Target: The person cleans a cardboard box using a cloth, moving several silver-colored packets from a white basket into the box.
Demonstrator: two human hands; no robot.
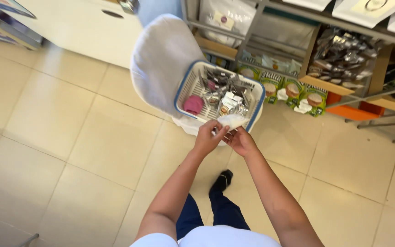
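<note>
I held a small white packet [232, 121] pinched between my left hand [208, 137] and right hand [240, 141], at the 6 o'clock rim of the white basket [193, 78]. A pink item [193, 104] lay at its 9 o'clock.

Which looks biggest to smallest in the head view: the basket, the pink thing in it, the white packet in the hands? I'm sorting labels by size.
1. Basket, clearly largest.
2. White packet.
3. Pink thing.
The last two look close; the hands hide part of the packet, so their order is unsure.
</note>
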